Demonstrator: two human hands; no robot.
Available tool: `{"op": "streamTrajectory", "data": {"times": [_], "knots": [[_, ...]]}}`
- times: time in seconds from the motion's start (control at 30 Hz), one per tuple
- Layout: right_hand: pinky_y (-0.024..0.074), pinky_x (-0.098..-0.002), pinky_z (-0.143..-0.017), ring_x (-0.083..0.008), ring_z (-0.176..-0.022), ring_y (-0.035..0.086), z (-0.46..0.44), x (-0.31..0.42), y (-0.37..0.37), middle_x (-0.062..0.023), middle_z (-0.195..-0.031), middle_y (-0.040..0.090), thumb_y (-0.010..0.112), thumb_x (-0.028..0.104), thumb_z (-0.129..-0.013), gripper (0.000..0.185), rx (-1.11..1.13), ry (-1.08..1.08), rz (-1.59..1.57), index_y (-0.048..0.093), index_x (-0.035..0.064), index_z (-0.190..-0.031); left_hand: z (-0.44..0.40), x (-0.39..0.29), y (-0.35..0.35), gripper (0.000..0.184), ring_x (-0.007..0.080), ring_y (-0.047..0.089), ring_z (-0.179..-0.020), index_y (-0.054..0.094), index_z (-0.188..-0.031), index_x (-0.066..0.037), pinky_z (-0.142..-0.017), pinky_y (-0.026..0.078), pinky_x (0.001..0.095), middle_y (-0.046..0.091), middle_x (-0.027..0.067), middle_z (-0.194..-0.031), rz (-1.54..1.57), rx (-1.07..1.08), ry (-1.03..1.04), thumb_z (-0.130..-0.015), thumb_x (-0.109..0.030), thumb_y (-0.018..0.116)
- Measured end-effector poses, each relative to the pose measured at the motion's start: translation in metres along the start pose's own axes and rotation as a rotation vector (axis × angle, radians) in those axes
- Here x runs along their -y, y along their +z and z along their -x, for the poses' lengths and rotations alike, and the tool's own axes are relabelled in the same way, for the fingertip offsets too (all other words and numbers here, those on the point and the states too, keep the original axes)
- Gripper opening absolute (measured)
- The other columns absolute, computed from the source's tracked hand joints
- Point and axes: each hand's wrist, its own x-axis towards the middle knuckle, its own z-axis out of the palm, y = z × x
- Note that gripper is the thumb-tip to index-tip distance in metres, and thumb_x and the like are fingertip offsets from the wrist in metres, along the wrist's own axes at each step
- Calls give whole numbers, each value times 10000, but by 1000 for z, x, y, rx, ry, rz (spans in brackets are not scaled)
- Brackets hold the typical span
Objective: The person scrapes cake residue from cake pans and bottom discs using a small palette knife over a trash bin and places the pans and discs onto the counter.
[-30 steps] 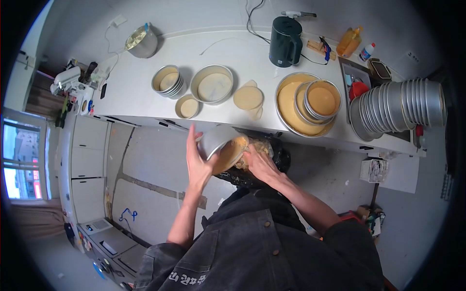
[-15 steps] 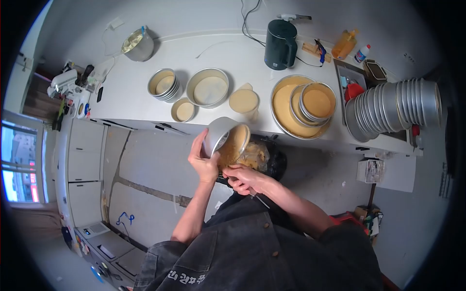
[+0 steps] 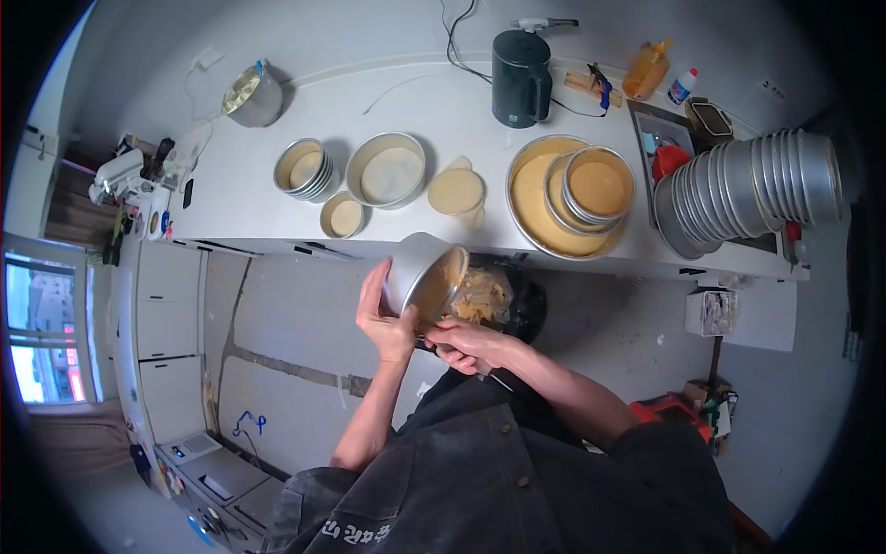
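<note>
A round metal cake pan [image 3: 420,263] is tilted on its side in my left hand [image 3: 383,323], whose fingers and thumb wrap its wall. Brown cake residue lines the pan's inside, which faces right. My right hand [image 3: 466,343] is closed at the pan's lower rim. A short pale piece of whatever it grips sticks out below the fist; the rest is hidden. Behind the pan, cake scraps [image 3: 484,297] lie in a clear bag inside a black bin [image 3: 529,309]. On the counter above sits a pale round disc [image 3: 456,191].
The white counter [image 3: 397,111] carries a wide pan [image 3: 386,171], stacked small pans [image 3: 305,171], a small pan [image 3: 342,215], filled cake pans [image 3: 526,198], and a dark kettle [image 3: 521,78]. A long row of nested pans [image 3: 748,185] leans at the right by the sink [image 3: 646,125].
The pan has turned so more of its inside shows, and the round base visible at its mouth earlier no longer stands out there. The camera view has shifted slightly.
</note>
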Motion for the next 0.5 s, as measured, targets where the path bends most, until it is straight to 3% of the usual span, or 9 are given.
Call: {"op": "streamTrajectory", "data": {"times": [0.07, 0.13, 0.2, 0.23, 0.27, 0.33, 0.37, 0.47, 0.5], "knots": [[313, -265, -362, -73, -413, 357, -11, -4, -16, -7, -665, 443, 484, 316, -1091, 281, 41, -1, -78, 539, 41, -1112, -1, 1, 3, 744, 287, 594, -1218, 624, -1340, 45, -1097, 422, 365, 632, 137, -1275, -32, 10, 38, -597, 85, 638], [390, -306, -388, -140, -454, 474, -14, -7, -31, -56, -711, 520, 509, 272, -1056, 247, -371, -146, 159, 521, 30, -1105, 2, -11, 0, 755, 289, 591, -1215, 607, -1365, 32, -1093, 423, 366, 630, 147, -1273, -54, 46, -1, -613, 71, 651], [420, -355, -400, -208, -470, 536, -9, -10, -35, -128, -724, 565, 517, 227, -1044, 230, -555, -307, 486, 497, 16, -1131, 3, -22, -6, 766, 291, 588, -1211, 590, -1391, 19, -1089, 424, 368, 628, 158, -1272, -82, 79, -35, -630, 57, 663], [480, -460, -465, -335, -543, 640, -1, 1, -30, -217, -755, 644, 512, 217, -1037, 233, -618, -348, 633, 485, 0, -1117, 2, -25, -9, 780, 286, 608, -1172, 571, -1418, 1, -1059, 444, 363, 634, 160, -1260, -161, 90, -14, -646, 35, 680], [480, -460, -465, -335, -543, 640, -5, 1, -37, -217, -755, 644, 512, 217, -1037, 233, -619, -350, 630, 485, 0, -1117, 0, -29, -10, 795, 282, 628, -1133, 551, -1444, -16, -1030, 465, 358, 639, 163, -1249, -235, 102, 8, -663, 12, 696], [510, -545, -550, -420, -658, 695, -7, 2, -46, -260, -755, 678, 517, 231, -1039, 246, -787, -577, 1112, 492, -6, -1100, -16, -46, -12, 759, 280, 646, -1086, 578, -1421, -25, -993, 483, 349, 653, 162, -1226, -287, 187, -67, -675, -10, 713], [528, -579, -616, -462, -724, 698, -1, 10, -45, -234, -699, 682, 515, 263, -1047, 269, -772, -414, 1199, 525, 2, -1111, -23, -51, -11, 723, 277, 663, -1039, 605, -1398, -35, -955, 500, 340, 666, 161, -1203, -337, 265, -136, -686, -32, 729], [557, -552, -641, -468, -738, 699, -16, -2, -52, -254, -754, 691, 519, 200, -1021, 240, -845, -429, 1343, 561, -3, -1142, -25, -34, -4, 678, 281, 654, -1091, 655, -1353, -53, -958, 498, 335, 679, 205, -1206, -441, 384, -86, -677, -21, 687], [565, -541, -646, -459, -730, 701, -27, -19, -53, -258, -777, 694, 530, 177, -996, 248, -844, -518, 1344, 573, -5, -1159, -20, -33, 4, 650, 262, 649, -1090, 688, -1294, -8, -963, 494, 325, 697, 174, -1171, -397, 297, 17, -644, -20, 701]]}}
